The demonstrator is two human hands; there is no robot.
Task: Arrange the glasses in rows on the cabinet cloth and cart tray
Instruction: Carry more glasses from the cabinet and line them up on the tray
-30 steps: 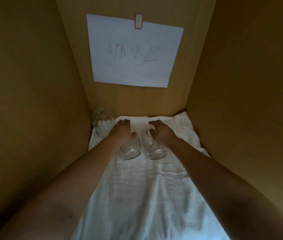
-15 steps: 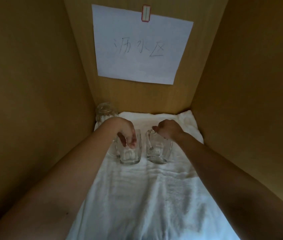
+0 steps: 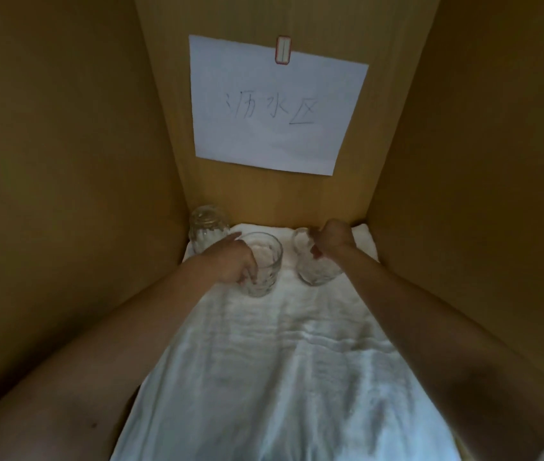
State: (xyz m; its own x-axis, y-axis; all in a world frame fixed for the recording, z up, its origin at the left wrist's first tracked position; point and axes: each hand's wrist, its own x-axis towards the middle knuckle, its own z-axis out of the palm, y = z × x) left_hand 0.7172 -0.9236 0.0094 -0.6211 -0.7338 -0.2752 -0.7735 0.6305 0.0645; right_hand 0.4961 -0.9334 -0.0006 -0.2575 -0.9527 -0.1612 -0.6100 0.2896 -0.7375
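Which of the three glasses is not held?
The glass in the back left corner; the left hand grips the middle glass, the right hand the right glass.

At far end of white cloth (image 3: 264, 367), left hand (image 3: 230, 261) grips first glass (image 3: 264, 264), right hand (image 3: 334, 241) grips second glass (image 3: 314, 267); third glass (image 3: 209, 226) in back-left corner; paper sign (image 3: 277, 104) on cabinet wall (image 3: 64, 161).

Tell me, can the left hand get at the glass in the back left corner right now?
Probably not yet. The corner glass sits just behind the left hand with nothing between, but that hand grips the middle glass, and the right hand holds the right glass.
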